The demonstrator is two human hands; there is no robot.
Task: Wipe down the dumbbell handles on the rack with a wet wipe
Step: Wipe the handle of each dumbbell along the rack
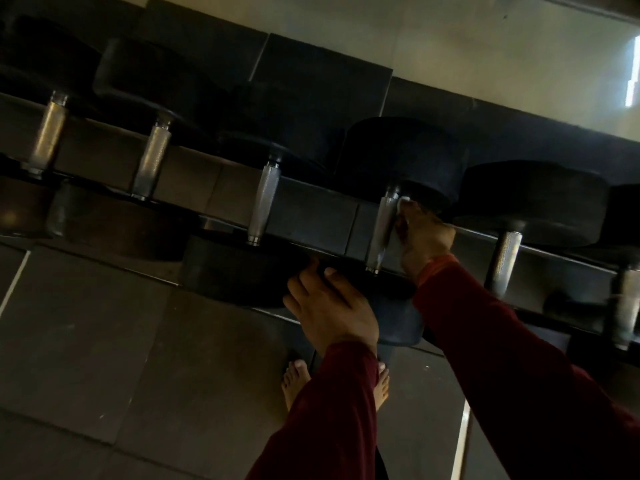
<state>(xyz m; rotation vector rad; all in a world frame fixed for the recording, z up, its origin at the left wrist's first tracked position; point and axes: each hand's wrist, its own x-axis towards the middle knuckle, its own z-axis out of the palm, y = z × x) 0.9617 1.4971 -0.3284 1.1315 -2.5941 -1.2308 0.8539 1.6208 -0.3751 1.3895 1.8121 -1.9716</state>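
Nearest, two dark red sleeves (322,410) reaching up from the lower edge, bare feet (294,379) on the tiled floor (86,341) below them. Left hand (329,306) resting on the near black head (239,268) of a dumbbell, thumb and fingers loosely curved over its edge, gripping nothing that shows. Right hand (424,237) curled round the knurled steel handle (382,230) of the fourth dumbbell from the left, pressing a white wipe (403,203) against the handle's upper end, just under the far head (401,161). Only a small corner of wipe visible above the fingers. Rack (311,209) running slantwise across the view, dumbbells laid side by side on it, other handles (265,202) bare to left and right. Pale wall (450,46) behind the rack, bright patch (632,74) at far right.
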